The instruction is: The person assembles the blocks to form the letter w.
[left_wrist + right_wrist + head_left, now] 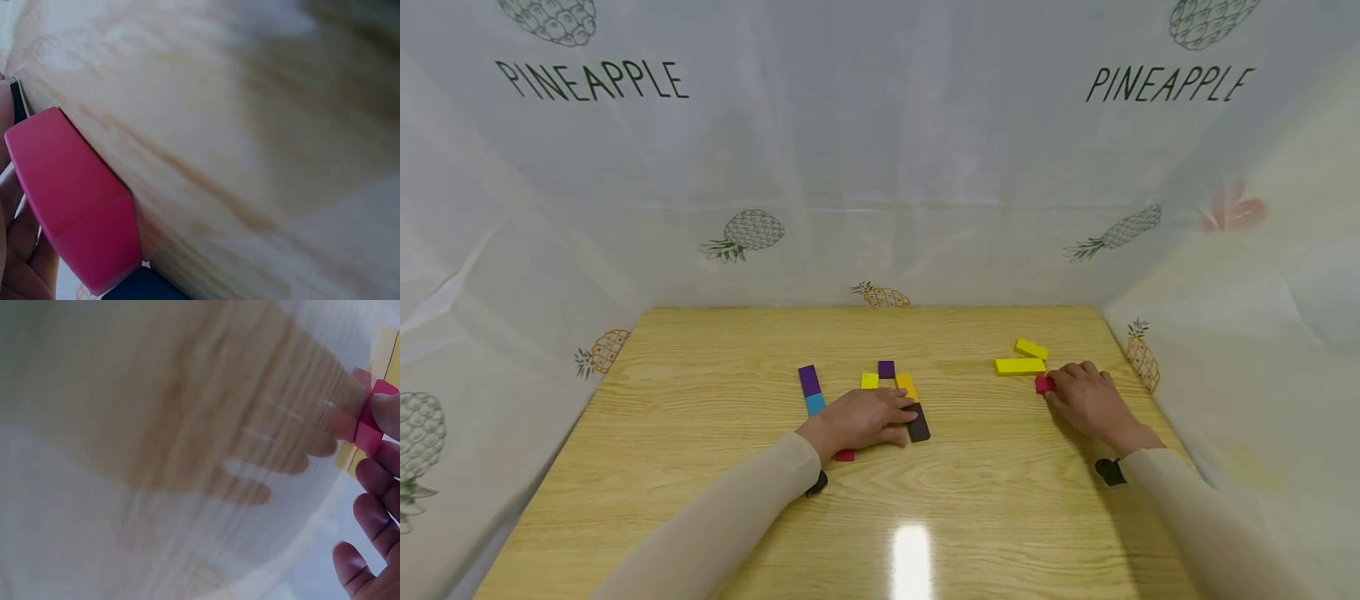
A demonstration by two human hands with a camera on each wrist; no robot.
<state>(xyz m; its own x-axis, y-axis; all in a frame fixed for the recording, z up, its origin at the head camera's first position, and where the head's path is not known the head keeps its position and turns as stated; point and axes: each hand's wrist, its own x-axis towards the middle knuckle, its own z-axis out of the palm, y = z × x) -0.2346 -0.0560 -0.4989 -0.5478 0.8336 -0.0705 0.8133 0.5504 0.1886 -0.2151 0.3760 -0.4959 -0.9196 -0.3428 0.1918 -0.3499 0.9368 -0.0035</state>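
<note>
Low and right of centre in the head view, we see the right hand (1086, 398) lying on the wooden table (700, 467) with its fingertips curled onto a small red block (1043, 384), grasping it at its upper left edge. In the right wrist view the same red block (369, 419) sits at the right edge of the frame, pinched against a fingertip, with the other fingers (375, 519) loosely spread below it. Just above and left of that hand lie two yellow blocks (1020, 365), one long and flat, the shorter one (1032, 348) tilted behind it, both near the block but apart from the hand.

Near the middle of the frame the left hand (868, 419) rests flat, fingers straight and pressed down over a row of blocks. A black block (918, 422) pokes out at its fingertips and a red one (845, 455) shows under the heel of the hand; the left wrist view shows this red piece (75, 200) close up at the lower left. Above the hand sit a purple and blue strip (810, 389), a small yellow piece (869, 381), a purple square (886, 368) and an orange-yellow block (907, 384). A pineapple-printed sheet (880, 167) surrounds the table.
</note>
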